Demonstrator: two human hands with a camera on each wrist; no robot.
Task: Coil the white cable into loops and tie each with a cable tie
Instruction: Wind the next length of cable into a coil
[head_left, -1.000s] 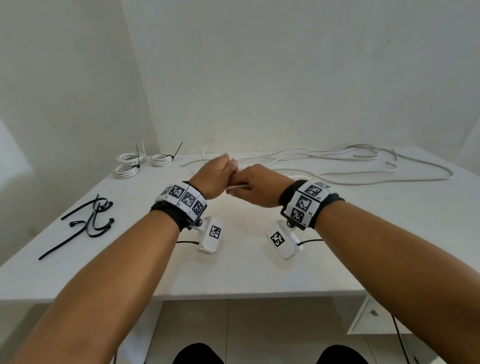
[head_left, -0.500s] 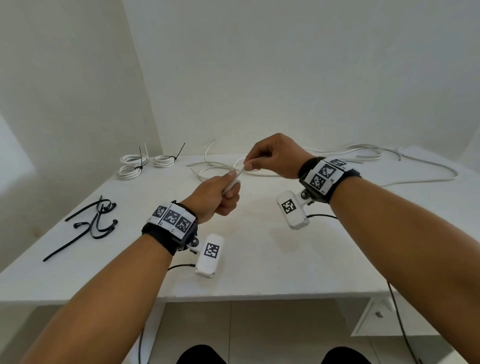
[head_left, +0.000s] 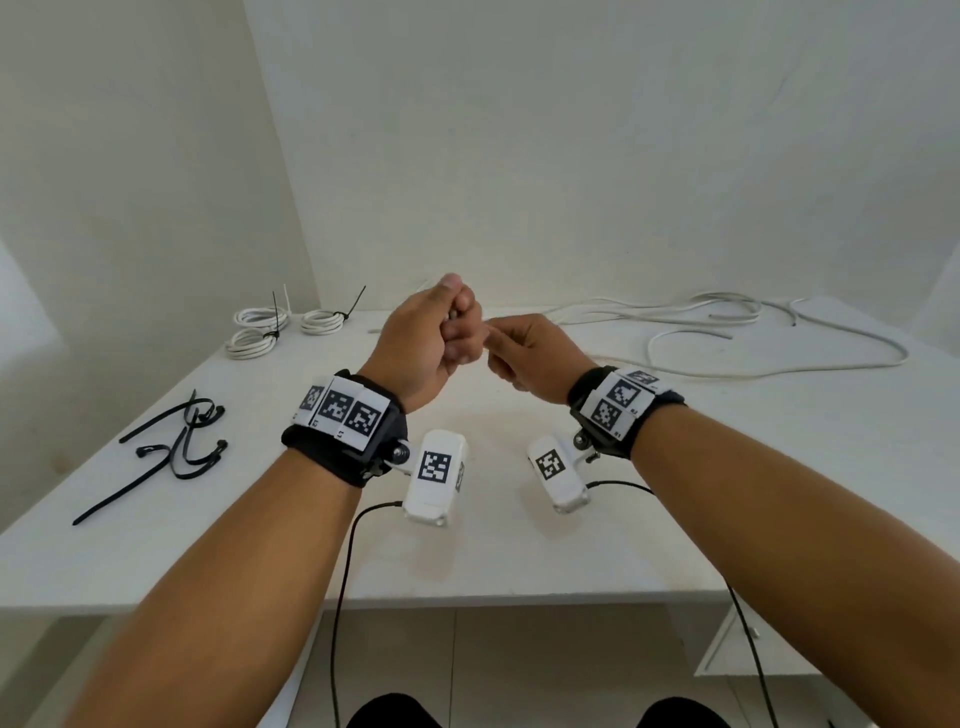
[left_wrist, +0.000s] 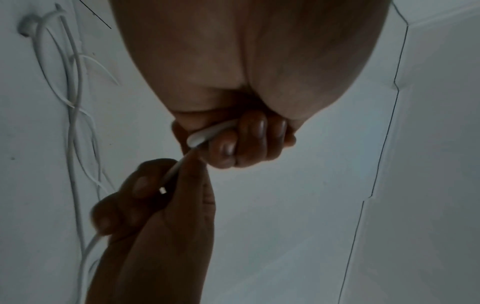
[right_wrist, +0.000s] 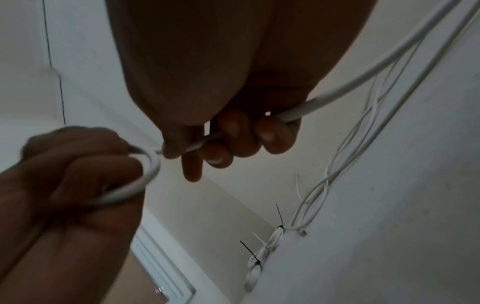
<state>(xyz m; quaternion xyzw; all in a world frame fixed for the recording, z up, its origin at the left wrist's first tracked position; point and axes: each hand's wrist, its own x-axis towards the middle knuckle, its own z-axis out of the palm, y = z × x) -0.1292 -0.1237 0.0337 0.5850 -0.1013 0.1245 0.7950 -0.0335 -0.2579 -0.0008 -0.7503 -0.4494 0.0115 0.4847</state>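
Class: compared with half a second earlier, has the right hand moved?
Yes. The right hand has come down and back toward the person, off the loose cable at the table's far edge, meeting the left hand.

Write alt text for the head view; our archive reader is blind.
Two hands meet above a white table, the left hand and right hand both gripping a white cable. Three tied coils lie far left, loose black cable ties nearer.

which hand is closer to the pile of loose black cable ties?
Left. The left hand is raised over the table's middle, on the side where the black cable ties lie; the right hand sits just beyond it, farther from them.
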